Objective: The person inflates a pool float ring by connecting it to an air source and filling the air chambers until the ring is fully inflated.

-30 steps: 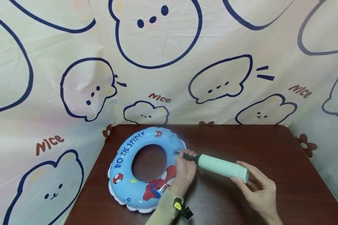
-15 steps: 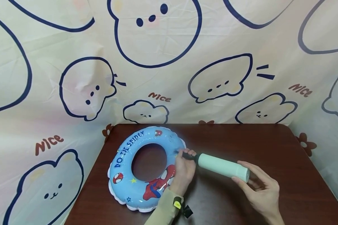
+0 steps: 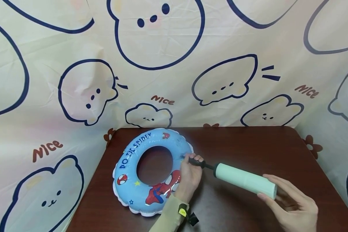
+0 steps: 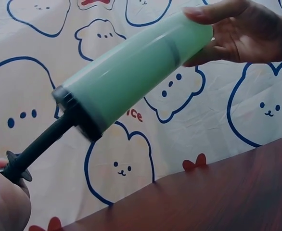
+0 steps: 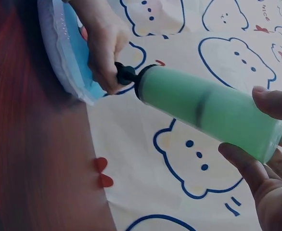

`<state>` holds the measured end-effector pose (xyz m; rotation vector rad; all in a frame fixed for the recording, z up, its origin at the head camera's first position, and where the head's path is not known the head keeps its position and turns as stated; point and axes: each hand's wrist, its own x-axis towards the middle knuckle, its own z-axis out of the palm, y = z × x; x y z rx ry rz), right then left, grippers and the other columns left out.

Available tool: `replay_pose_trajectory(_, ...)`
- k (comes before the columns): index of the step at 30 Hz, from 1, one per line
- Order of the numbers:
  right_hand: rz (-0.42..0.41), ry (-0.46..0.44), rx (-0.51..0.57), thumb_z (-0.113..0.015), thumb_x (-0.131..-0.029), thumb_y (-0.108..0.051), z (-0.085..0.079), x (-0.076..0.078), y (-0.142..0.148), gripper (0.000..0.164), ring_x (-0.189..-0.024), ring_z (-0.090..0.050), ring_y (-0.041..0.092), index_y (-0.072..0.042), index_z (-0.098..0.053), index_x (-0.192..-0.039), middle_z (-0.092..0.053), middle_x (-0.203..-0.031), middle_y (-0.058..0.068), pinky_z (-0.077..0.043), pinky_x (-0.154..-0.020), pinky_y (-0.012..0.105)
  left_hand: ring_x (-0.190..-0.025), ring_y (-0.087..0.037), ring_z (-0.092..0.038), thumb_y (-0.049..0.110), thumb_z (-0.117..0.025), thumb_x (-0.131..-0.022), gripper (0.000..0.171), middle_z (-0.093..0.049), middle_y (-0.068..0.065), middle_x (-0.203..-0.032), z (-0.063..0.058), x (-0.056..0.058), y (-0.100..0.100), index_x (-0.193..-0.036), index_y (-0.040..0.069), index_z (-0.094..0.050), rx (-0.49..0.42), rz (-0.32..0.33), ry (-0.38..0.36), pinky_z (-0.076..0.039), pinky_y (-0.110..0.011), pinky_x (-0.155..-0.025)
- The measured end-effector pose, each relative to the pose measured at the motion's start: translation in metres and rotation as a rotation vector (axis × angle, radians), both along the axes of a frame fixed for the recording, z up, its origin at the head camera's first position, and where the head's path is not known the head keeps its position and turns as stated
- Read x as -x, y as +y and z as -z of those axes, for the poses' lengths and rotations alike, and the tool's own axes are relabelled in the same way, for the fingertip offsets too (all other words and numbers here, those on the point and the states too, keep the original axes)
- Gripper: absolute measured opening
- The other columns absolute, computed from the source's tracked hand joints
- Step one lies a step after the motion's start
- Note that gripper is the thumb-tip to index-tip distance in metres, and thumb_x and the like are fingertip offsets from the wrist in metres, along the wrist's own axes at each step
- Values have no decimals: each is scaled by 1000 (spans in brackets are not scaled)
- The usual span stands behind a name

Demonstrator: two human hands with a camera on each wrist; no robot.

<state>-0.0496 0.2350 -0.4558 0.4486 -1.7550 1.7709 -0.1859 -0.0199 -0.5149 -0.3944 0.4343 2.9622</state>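
Observation:
A blue swim ring (image 3: 139, 197) with a red cartoon figure lies left of centre in the head view. At its right side my left hand (image 3: 189, 175) grips the black handle of a pale green hand air pump (image 3: 243, 178). Between handle and barrel a length of black rod (image 4: 47, 137) shows in the left wrist view. My right hand (image 3: 297, 203) holds the barrel's far end between thumb and fingers. Through the translucent barrel a dark band (image 5: 202, 108) is visible. My left fingers hide where the handle meets the ring.
The dark brown table (image 3: 249, 145) lies under the ring and both hands. A pale curtain (image 3: 179, 83) with bear drawings hangs behind and beside it. A black strap device (image 3: 188, 214) sits on my left wrist.
My right hand has moved right and slightly down with the barrel, baring the black rod. My left hand stays at the ring, which has shifted and tilted slightly.

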Motion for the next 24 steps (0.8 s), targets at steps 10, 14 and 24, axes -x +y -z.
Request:
replay_pose_trajectory(10,68,-24,-35,-74,-63,41,-13,-13,19,58,-98,-80,19,31,-60,-119,-73,-123,29,-63,-75,23,-77,-11,-48,28,-23,-119,31,-47,4,-85,-1,0,3,-99,11,-39,15,-16,5,-45,-22,-72)
replay_pose_trajectory(14,178,-140,-123,-75,-67,39,-21,-18,28,60,-101,-80,14,25,-63,-124,-75,-127,19,-63,-76,22,-76,-11,-48,27,-24,-119,31,-47,4,-84,0,1,0,-98,11,-40,8,-20,1,-46,-22,-72)
replay_pose_trajectory(24,408,-372,-347,-79,-73,31,-31,-23,47,62,-101,-77,1,10,-69,-131,-76,-130,2,-62,-76,18,-79,-13,-46,29,-23,-119,19,-43,2,-91,5,7,-3,-118,11,-30,-2,-55,2,-44,-23,-73)
